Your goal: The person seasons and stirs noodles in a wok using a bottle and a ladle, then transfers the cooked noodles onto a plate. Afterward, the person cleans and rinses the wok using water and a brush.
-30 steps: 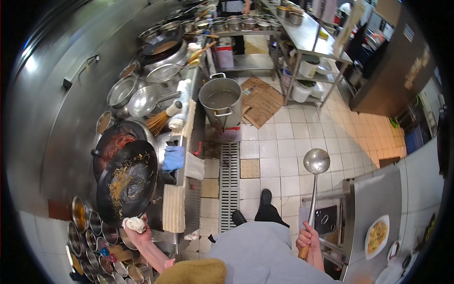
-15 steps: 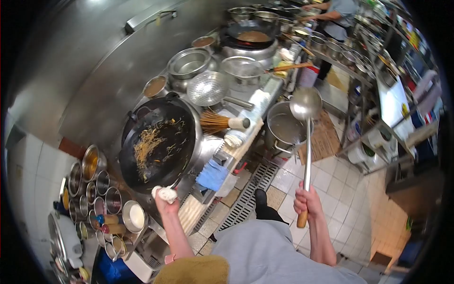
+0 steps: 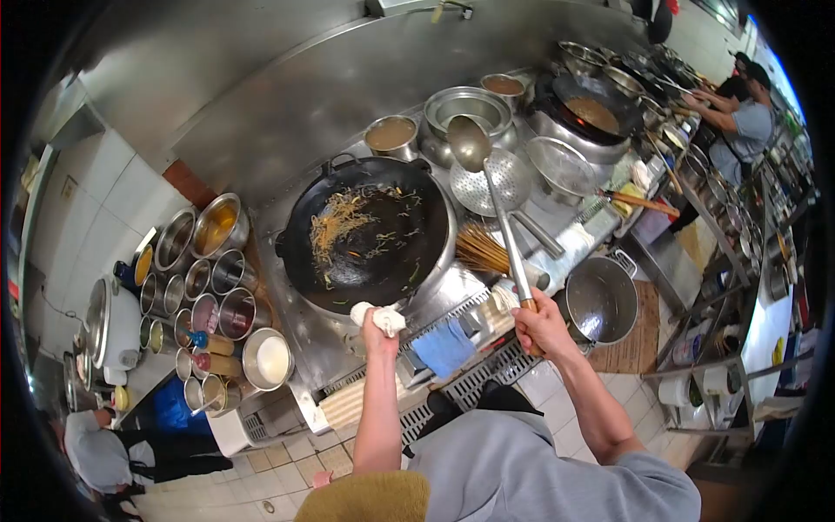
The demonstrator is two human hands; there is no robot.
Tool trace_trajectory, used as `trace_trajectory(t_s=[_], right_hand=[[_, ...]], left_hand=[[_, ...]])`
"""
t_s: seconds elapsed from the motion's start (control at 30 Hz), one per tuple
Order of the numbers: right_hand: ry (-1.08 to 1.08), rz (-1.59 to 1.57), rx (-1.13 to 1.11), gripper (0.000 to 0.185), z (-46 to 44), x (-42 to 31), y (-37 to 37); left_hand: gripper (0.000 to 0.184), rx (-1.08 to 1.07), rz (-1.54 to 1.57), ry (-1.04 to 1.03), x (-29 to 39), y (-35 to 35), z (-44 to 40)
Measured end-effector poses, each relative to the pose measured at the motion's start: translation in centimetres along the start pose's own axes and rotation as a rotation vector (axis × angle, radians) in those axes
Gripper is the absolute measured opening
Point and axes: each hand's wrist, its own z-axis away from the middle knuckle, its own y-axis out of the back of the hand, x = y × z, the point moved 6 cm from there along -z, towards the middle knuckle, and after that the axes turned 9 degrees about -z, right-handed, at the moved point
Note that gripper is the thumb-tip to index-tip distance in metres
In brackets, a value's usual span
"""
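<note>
My left hand [image 3: 380, 337] is closed on a bunched white cloth [image 3: 385, 318] at the near edge of a large black wok [image 3: 383, 248]. Stringy noodles [image 3: 337, 222] and bits of vegetable lie in the wok, mostly on its left side. In my right hand [image 3: 544, 326] is the wooden-ended handle of a long metal ladle [image 3: 470, 143]. The ladle's bowl is raised, in front of a steel pot [image 3: 428, 116] and overlapping a perforated strainer [image 3: 509, 183] from this view. A bamboo brush [image 3: 483, 250] lies right of the wok, partly behind the ladle's handle.
Steel containers of ingredients [image 3: 237, 313] crowd the counter at left. A blue cloth [image 3: 444, 346] hangs at the stove's front edge. A pot of liquid [image 3: 602, 300] stands low at right. Co-workers [image 3: 748, 122] are at the far right, and another person [image 3: 96, 452] is at lower left.
My view has turned right-to-left toward the stove. My right hand has swung the ladle from over the floor pot to above the stove. My left hand stays with the cloth at the wok's edge.
</note>
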Motion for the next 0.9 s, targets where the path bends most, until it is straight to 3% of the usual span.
trace_trajectory(t_s=[0.2,0.27,0.3,0.33,0.43,0.47,0.5,0.53,0.6,0.67,0.7,0.77,0.8,0.9], right_hand=[[0.243,0.284,-0.195,0.038,-11.8,-3.1,-5.0],[0.293,0.458,-0.14,0.031,-16.9,-4.7,-6.2],[0.329,0.615,-0.071,0.031,-20.2,-5.4,-6.3],[0.538,0.87,-0.025,0.034,-25.8,-4.9,-5.8],[0.537,1.089,0.054,0.03,-35.2,-6.8,-8.1],[0.152,0.89,-0.048,0.023,-37.6,-7.4,-8.9],[-0.028,0.628,-0.246,0.017,-41.1,-7.1,-9.5],[-0.134,0.461,-0.265,0.016,-42.7,-7.1,-9.8],[-0.35,0.137,-0.288,0.016,-44.4,-6.8,-10.3],[-0.558,-0.187,-0.288,0.02,-44.9,-6.3,-10.3],[-0.348,0.016,-0.284,0.019,-44.4,-7.0,-9.1],[0.085,0.412,-0.257,0.015,-39.8,-8.3,-6.4],[0.108,0.287,-0.211,0.01,-38.8,-8.4,-4.2],[0.332,0.443,0.001,0.019,-33.4,-9.8,0.9]], left_hand=[[0.02,0.035,-0.055,0.07,0.7,1.5,1.8],[0.023,-0.037,-0.106,0.048,2.2,2.1,5.8],[0.03,0.107,-0.15,-0.097,2.5,4.0,7.5],[0.035,0.229,-0.217,-0.162,2.9,4.7,10.1],[0.042,0.506,-0.353,-0.25,2.5,8.4,18.3],[0.046,0.621,-0.37,-0.246,1.8,9.4,20.9],[0.041,0.678,-0.423,-0.305,0.8,11.0,22.6],[0.036,0.736,-0.476,-0.359,-0.5,12.7,24.6],[0.053,0.806,-0.474,-0.369,-4.3,15.8,28.3],[0.091,0.74,-0.839,0.132,-12.7,27.5,31.6],[0.089,0.746,-0.996,0.228,-14.6,27.7,33.4],[0.084,0.818,-1.071,0.217,-16.1,26.3,34.7],[0.082,0.834,-1.083,0.224,-16.5,25.5,34.6],[0.075,0.857,-1.101,0.191,-16.5,24.7,34.3]])
